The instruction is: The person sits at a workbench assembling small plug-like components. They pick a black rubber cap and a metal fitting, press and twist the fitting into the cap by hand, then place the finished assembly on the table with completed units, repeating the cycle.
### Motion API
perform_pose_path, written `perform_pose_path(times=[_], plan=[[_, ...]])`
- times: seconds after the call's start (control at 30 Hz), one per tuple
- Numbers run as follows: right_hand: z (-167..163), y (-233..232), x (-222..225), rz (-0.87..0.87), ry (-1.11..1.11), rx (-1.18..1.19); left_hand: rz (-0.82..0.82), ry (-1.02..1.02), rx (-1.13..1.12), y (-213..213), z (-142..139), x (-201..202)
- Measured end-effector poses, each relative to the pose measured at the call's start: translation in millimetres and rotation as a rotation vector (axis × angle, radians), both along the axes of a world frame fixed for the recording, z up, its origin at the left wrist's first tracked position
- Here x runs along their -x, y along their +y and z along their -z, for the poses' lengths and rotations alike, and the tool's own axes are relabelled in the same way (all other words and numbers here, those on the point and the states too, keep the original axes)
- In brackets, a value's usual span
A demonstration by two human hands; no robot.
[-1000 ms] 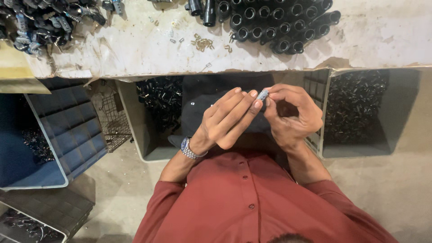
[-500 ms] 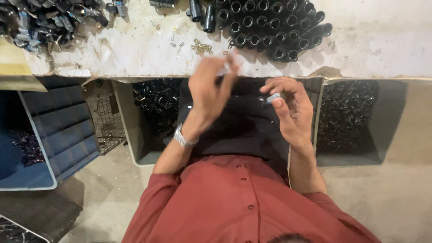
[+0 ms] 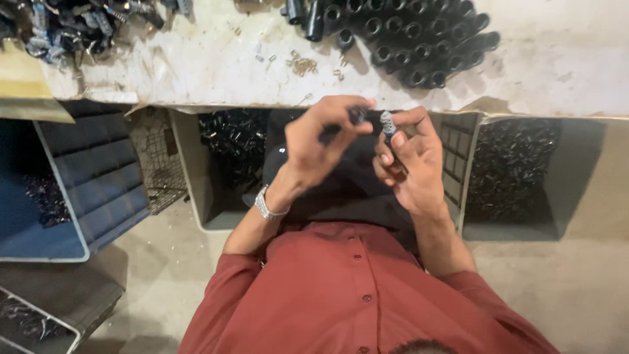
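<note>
My left hand (image 3: pixel 318 141) pinches a small black tube part (image 3: pixel 356 116) between thumb and fingertips, just below the bench edge. My right hand (image 3: pixel 409 160) holds a short metal coil spring (image 3: pixel 388 122) upright between thumb and forefinger, close beside the black part. The two hands nearly touch above my lap. A metal watch (image 3: pixel 265 204) sits on my left wrist. Several black tubes (image 3: pixel 419 39) stand packed together on the white workbench (image 3: pixel 196 65) right above my hands.
Grey bins of black parts sit under the bench: one (image 3: pixel 229 151) left of my hands, one (image 3: pixel 511 170) to the right. A blue crate (image 3: pixel 59 190) and a wire basket (image 3: pixel 157 164) stand at left. Dark metal parts (image 3: pixel 59 26) pile at the bench's far left.
My left hand reached up to the bench and came back down holding a black tube. My right hand kept the spring and shifted slightly left toward it.
</note>
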State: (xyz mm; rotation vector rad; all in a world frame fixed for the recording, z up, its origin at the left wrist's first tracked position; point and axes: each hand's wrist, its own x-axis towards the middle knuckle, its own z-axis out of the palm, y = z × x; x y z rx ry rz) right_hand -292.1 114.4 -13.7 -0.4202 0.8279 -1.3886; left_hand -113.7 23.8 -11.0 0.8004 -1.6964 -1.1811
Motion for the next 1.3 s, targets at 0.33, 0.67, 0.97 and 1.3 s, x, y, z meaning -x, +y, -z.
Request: perform_pose_path(times=[0.33, 0.67, 0.97, 1.3], plan=[[-22.1, -23.7, -10.9, -0.275, 1.384, 0.668, 0.261, -0.338, 0.323, 4.7, 17.3, -31.4], [-27.2, -48.6, -43.4, -0.392, 1.243, 0.527, -0.462, -0.269, -0.088, 32.2, 19.5, -105.4], [-49.0, -66.1, -64.9, -0.054, 1.607, 0.563, -0.546, -0.622, 0.435, -35.3, -7.4, -54.7], [-25.8, -25.0, -27.2, 0.112, 1.272, 0.114, -0.489, -0.687, 0.529, -73.7, 3.0, -21.7]])
